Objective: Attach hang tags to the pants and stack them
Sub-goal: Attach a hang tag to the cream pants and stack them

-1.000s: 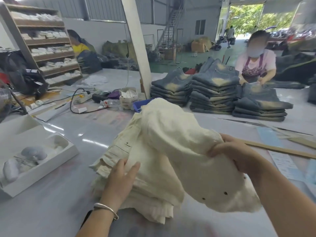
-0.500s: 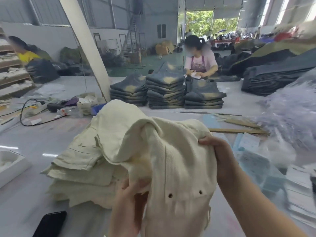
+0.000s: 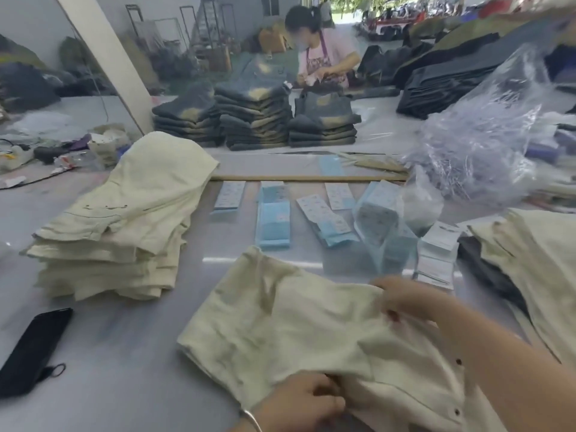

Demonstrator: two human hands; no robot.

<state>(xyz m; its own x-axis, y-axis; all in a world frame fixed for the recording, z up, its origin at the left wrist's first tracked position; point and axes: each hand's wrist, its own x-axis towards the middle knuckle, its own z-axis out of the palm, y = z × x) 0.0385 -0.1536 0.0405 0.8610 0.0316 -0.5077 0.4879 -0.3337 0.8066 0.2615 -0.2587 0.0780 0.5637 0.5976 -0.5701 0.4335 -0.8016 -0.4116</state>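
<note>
Working at a big grey table (image 3: pixel 118 378) here, and we've got one pair of cream pants (image 3: pixel 280 332) lying flat right in front of us. Our left hand (image 3: pixel 307 403) is down at the near edge of the fabric, fingers curled and pinching the cloth, with a thin silver bracelet (image 3: pixel 254 419) on the wrist. Our right hand (image 3: pixel 402 296) sits on the far right side of the same pair, fingers bent and gripping a fold of the fabric. Bit blurry, but both hands are clearly closed on the cloth.

Off to the left there's a stack of folded cream pants (image 3: pixel 118 226), top pair humped up a little. A black phone (image 3: pixel 31 350) lies on the table near the left edge, just in front of that stack.

Past the pants we're holding, the hang tags (image 3: pixel 274 219) are laid out in rows of blue and white strips, with a white bundle of tags (image 3: pixel 436 257) to their right. Behind them runs a long wooden stick (image 3: pixel 308 178), and a crinkly clear plastic bag (image 3: pixel 477 141) sits at the right. More cream fabric (image 3: pixel 536 269) is piled on the right edge.

Across the table, stacks of dark washed jeans (image 3: pixel 255 120), and another person (image 3: pixel 324 51) in a pink top and apron handling something behind them.
</note>
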